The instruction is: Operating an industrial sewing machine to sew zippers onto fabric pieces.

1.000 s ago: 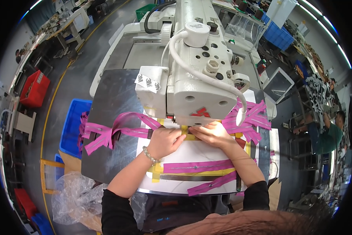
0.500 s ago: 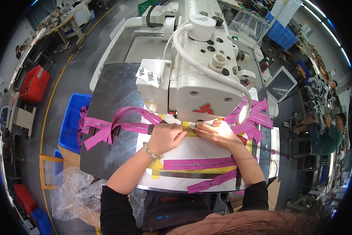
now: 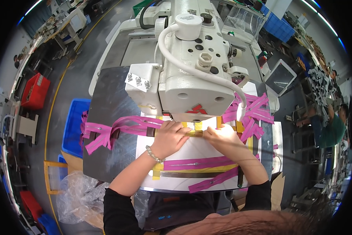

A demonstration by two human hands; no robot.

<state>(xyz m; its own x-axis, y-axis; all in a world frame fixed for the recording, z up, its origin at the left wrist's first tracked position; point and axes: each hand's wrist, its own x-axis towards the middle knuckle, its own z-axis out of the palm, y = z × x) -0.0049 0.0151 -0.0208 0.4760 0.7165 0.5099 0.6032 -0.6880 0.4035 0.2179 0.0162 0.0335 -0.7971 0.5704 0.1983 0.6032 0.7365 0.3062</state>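
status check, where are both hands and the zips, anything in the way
Left hand and right hand at narrow dark strip, grip unclear. Pink zips left, right and nearer the body. Sewing machine close beyond both hands, possibly in the way.

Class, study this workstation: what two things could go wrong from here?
Fingers might get hurt: the left hand and right hand are close to the machine head.

The lowest pink zipper lies near the front edge of the tabletop, beside the right forearm, which could knock it off.

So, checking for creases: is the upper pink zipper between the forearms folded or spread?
Spread where visible: the pink zipper lies straight; right forearm hides part.
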